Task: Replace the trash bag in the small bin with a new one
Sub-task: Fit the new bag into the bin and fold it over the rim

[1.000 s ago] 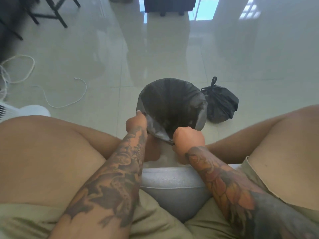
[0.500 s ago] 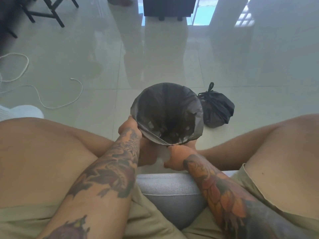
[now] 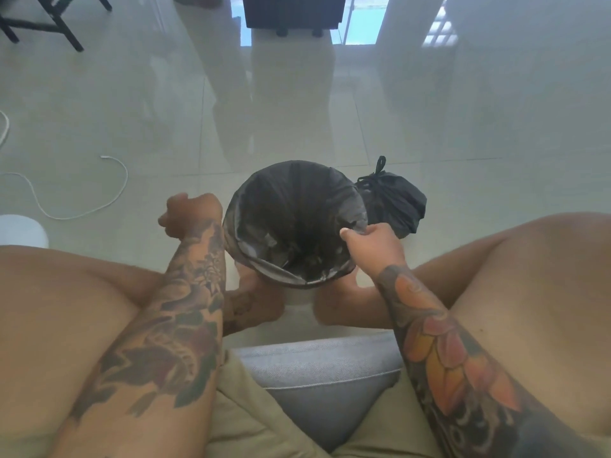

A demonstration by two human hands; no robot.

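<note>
Here, open floor [image 3: 429, 110] surrounds the black-lined bin [image 3: 294, 223]; right hand [image 3: 373, 242] pinches its bag rim, left hand [image 3: 188, 214] clenched, holding nothing.

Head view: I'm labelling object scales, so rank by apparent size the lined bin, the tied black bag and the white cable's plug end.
1. Lined bin, largest.
2. Tied black bag, clearly smaller, though the bin hides part of it and it lies slightly farther away.
3. White cable's plug end, tiny.

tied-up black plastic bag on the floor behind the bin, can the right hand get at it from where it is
Probably yes. The right hand pinches the black liner at the bin's right rim, and the tied black plastic bag lies just beyond with nothing between; it must release first.
</note>
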